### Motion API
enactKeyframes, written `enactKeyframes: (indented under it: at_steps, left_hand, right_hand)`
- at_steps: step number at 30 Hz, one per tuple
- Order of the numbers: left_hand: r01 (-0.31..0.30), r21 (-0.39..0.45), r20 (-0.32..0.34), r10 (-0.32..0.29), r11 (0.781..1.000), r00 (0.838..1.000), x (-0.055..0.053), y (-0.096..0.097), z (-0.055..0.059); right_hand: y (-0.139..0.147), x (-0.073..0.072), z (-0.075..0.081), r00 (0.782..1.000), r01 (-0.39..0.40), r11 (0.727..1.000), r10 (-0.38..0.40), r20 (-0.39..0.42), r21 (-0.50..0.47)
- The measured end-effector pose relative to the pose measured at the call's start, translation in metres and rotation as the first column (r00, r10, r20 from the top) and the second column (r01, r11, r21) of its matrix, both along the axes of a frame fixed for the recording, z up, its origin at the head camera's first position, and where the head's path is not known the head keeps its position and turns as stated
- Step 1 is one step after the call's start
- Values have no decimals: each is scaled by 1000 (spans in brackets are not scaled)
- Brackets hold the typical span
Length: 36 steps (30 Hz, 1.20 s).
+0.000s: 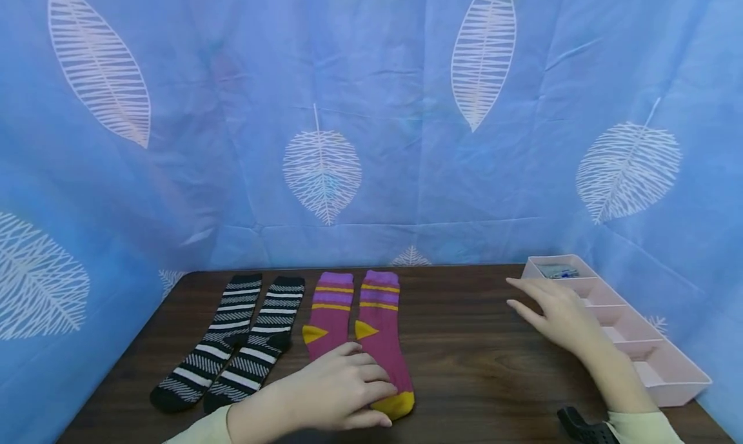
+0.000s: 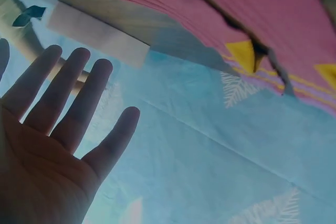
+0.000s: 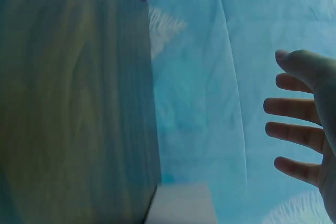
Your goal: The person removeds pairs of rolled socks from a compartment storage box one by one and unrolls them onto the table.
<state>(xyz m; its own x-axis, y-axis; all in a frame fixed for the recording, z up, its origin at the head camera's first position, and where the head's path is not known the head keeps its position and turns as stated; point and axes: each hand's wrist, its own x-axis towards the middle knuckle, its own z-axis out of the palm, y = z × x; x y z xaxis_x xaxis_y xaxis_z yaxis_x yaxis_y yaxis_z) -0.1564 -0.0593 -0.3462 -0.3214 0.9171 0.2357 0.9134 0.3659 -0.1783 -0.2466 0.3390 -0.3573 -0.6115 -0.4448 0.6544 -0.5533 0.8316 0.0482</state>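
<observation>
Showed, from the head view, the left hand (image 1: pixel 342 386) over the toe ends of two magenta socks (image 1: pixel 384 347) on the dark table (image 1: pixel 464 347), with loosely extended fingers, nothing in grasp and contact uncertain. Directed the socks' long axes away from the person, with purple cuffs (image 1: pixel 380 279) ahead of that hand. Placed the right hand (image 1: pixel 560 315), spread and unladen, farther off, beside the pink compartmented box (image 1: pixel 676 392).
</observation>
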Motion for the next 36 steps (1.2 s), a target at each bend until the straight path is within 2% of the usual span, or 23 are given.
enactKeyframes:
  at_steps: [7,13,16,21,27,30,32,36]
  left_hand:
    - [54,-23,-111,-56,998,992,-20,24,13]
    - [67,-21,-193,-69,998,979,-46,57,26]
    - [57,-24,-177,-60,998,982,-56,75,33]
    - [19,-22,-103,-21,1000,994,-72,104,43]
    - [-35,10,-54,35,999,998,-92,142,48]
    - [-56,42,-21,57,998,998,-103,161,47]
    - [-71,65,9,71,995,997,-111,174,45]
    - [-91,120,69,83,989,994,-125,200,35]
  right_hand:
    - [45,43,-7,996,84,996,-83,40,-22]
    - [77,68,-15,996,86,996,-86,-3,-33]
    - [85,80,-18,990,138,990,-138,4,-37]
    - [95,96,-21,964,260,965,-256,77,-41]
    - [111,105,-24,955,293,956,-292,60,-21]
    - [119,108,-23,950,306,952,-305,61,-16]
    - [122,109,-24,939,334,942,-332,88,-13]
    - [126,110,-29,936,338,940,-332,114,-39]
